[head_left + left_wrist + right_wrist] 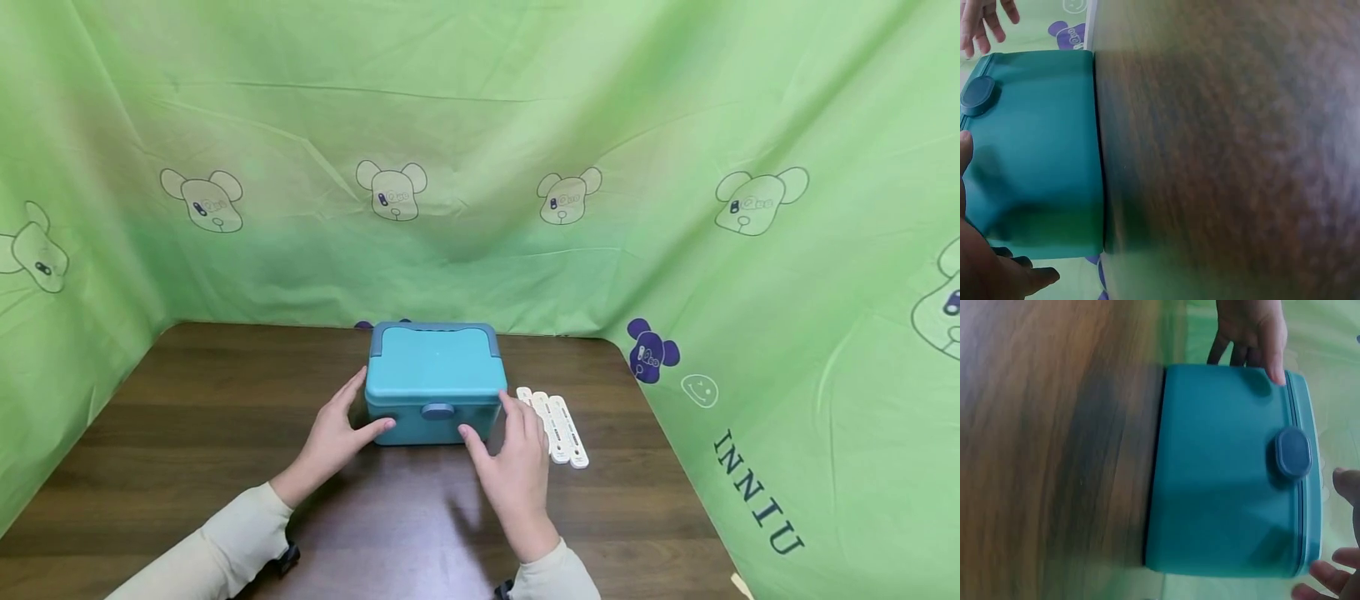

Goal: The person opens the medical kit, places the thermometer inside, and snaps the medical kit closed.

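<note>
A teal lidded box (435, 367) with a blue-grey handle and a round front latch (438, 412) stands closed on the table. At its left side is my left hand (337, 429), fingers along the side wall and thumb by the front corner. In the right wrist view that thumb (1275, 369) appears to touch the box front near the lid seam. My right hand (517, 467) hovers at the front right corner, its fingers spread and relaxed. The left wrist view shows the right hand (985, 25) a little apart from the box.
Three slim white test cassettes (568, 429) lie side by side on the brown wooden table (225, 400), right of the box and partly behind the right hand. A green printed cloth (480, 267) hangs around the back and sides. A pale object (741, 586) shows at the lower right edge.
</note>
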Tool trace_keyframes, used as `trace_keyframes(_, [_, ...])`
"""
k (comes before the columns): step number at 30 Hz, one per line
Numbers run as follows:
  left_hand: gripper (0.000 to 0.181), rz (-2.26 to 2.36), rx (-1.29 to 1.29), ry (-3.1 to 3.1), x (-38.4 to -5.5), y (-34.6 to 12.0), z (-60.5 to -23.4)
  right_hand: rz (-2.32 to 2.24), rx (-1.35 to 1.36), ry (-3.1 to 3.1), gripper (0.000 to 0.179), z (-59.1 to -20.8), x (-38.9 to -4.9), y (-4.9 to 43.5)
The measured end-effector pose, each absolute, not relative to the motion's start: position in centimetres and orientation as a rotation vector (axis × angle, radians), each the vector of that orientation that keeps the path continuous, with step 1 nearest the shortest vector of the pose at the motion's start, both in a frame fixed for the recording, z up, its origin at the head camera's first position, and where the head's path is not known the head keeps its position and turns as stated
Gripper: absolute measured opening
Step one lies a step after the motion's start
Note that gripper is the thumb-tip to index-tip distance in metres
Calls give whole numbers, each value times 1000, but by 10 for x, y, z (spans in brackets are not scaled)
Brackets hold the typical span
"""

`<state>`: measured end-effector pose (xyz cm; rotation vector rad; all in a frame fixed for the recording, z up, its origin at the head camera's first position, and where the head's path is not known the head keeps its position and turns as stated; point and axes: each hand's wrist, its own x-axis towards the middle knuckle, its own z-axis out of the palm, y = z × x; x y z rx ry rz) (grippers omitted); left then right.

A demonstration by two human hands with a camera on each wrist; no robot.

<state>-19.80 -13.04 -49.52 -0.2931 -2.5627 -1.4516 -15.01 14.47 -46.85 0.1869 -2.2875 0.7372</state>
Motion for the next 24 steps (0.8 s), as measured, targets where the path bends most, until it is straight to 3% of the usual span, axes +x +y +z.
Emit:
trace_keyframes(12, [98,-1502,-252,-2483,-198,-122,-502,788,93,-2344,57,-469,-146,113])
trace_keyframes(24, [89,-1476,-260,-2462,-197,-120,-501,773,-20,-2443,51,-471,-154,87])
